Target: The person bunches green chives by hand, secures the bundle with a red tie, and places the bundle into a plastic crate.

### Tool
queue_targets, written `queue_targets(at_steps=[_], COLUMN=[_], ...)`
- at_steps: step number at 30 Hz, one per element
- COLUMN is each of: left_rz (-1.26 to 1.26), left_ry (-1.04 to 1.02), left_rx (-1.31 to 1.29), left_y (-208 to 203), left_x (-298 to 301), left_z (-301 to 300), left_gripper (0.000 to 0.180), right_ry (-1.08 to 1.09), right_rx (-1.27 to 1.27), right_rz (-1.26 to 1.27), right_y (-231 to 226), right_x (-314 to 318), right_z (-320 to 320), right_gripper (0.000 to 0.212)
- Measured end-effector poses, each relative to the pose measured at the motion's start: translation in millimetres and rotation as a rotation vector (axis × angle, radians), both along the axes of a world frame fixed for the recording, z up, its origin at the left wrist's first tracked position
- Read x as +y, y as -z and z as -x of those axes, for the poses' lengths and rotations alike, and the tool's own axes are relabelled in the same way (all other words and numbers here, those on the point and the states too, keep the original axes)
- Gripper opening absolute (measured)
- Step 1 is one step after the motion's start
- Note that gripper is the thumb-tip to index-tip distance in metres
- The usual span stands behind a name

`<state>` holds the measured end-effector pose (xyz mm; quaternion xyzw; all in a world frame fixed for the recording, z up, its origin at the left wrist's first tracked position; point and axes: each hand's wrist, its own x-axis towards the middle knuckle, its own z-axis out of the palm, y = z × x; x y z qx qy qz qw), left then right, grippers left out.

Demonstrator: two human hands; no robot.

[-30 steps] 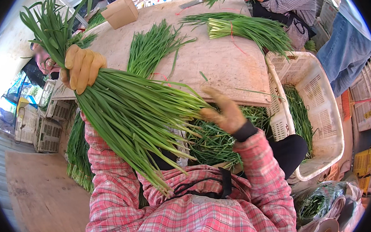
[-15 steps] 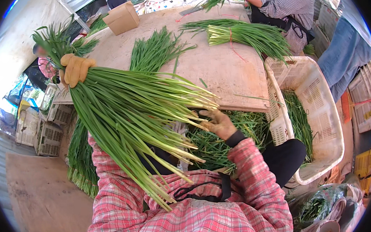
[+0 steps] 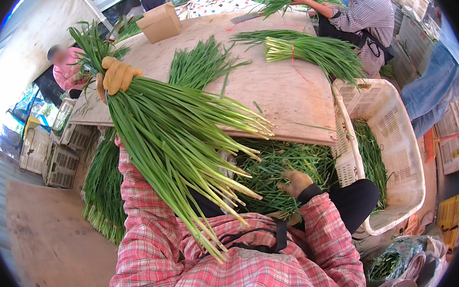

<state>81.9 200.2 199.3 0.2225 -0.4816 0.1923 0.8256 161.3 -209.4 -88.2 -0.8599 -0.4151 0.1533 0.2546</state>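
My left hand [image 3: 117,76], in a yellow-tan glove, is closed round a big bunch of garlic chives [image 3: 171,125] near its leafy end. The pale stem ends fan out to the right and down, over my lap. Apart from the bunch, my right hand [image 3: 295,182] is low over a heap of loose green leaves [image 3: 271,163] in front of the table's edge. Its fingers are blurred and partly turned away, so I cannot make out whether they hold anything.
On the wooden table [image 3: 276,98] lie a tied chive bundle [image 3: 315,50], loose chives [image 3: 198,63] and a cardboard box [image 3: 159,23]. A white plastic crate [image 3: 407,174] with greens stands at right. More chives [image 3: 102,187] stand at left. A co-worker [image 3: 363,19] handles chives across the table.
My right hand has moved from the stem ends, right and down over the loose leaves. My left hand has shifted slightly right and up with the bunch. The whole view has turned a little.
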Motion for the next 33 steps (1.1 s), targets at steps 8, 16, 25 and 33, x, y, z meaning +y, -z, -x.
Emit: queue_targets(at_steps=[8,16,25,33], left_rz=[-0.084,-0.067,-0.095,-0.168], left_ry=[0.124,0.163,0.113,0.109], left_rx=[-0.054,-0.06,-0.092,-0.109], left_y=[-15,-16,-25,-33], left_x=[-39,-53,-46,-44], left_z=[-19,-24,-21,-21], left_gripper=[0.013,0.014,0.017,0.014], right_ry=[-0.218,-0.205,-0.015,0.043], right_rx=[0.185,-0.55,-0.113,0.467], right_rz=[-0.555,-0.346,0.424,-0.689], right_y=[-78,-64,-4,-144], right_x=[99,84,-20,53], right_z=[-16,-1,-15,-27], right_gripper=[0.036,0.032,0.034,0.033])
